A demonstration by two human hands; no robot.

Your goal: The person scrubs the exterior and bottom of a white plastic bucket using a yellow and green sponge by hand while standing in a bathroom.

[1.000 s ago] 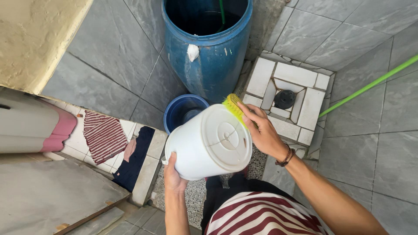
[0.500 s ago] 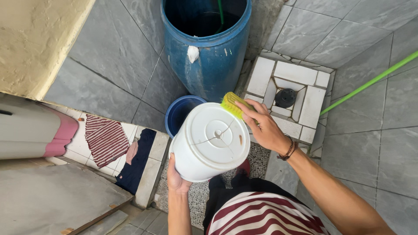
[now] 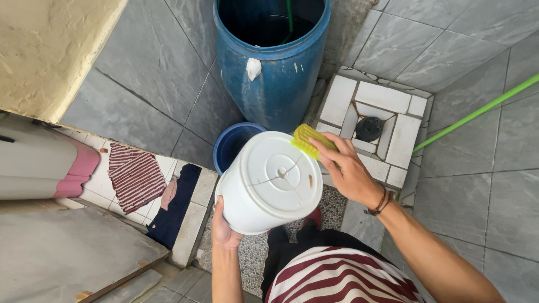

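Note:
A white plastic bucket [image 3: 269, 182] is held upside down at an angle, its round base facing me. My left hand [image 3: 222, 227] grips its lower left side near the rim. My right hand [image 3: 345, 168] is closed around a yellow scrub brush [image 3: 307, 138], whose bristles press on the bucket's upper right edge. A dark bracelet sits on my right wrist.
A tall blue drum [image 3: 275, 62] holding dark water stands just behind. A small blue bucket [image 3: 233, 146] sits on the floor under the white one. A white tiled square with a black floor drain [image 3: 369, 128] lies right. A green pole [image 3: 477, 112] crosses far right. Clothes [image 3: 149, 185] lie on the ledge left.
The brush has shifted along the bucket's top right edge and turned, so its yellow back shows more than its bristles. The bucket has tipped slightly, showing more of its base.

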